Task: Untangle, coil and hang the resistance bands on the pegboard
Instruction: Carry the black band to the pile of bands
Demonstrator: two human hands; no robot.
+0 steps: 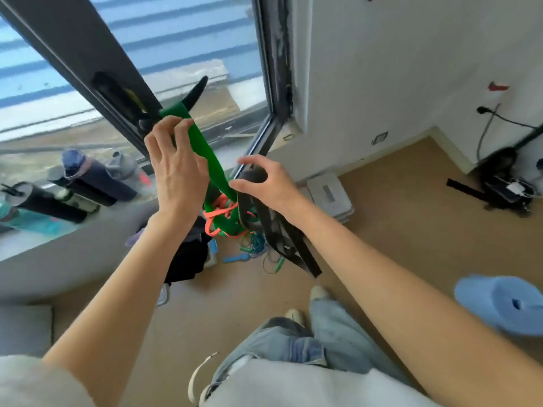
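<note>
A wide green band (205, 151) hangs from the black window handle (194, 94) and runs down into a knot with a thin orange band (219, 212). My left hand (173, 163) grips the green band near its top, fingers curled round it. A dark grey band (276, 236) loops over my right hand (261, 183), pinched between thumb and fingers, and its tails dangle toward the floor. No pegboard is in view.
Blue and green cords (255, 248) and a black bag (188, 254) lie on the floor under the tangle. Bottles and rolled mats (88, 183) stand on the window sill at left. A rolled blue mat (508, 301) lies at right, a black device (502, 186) by the wall.
</note>
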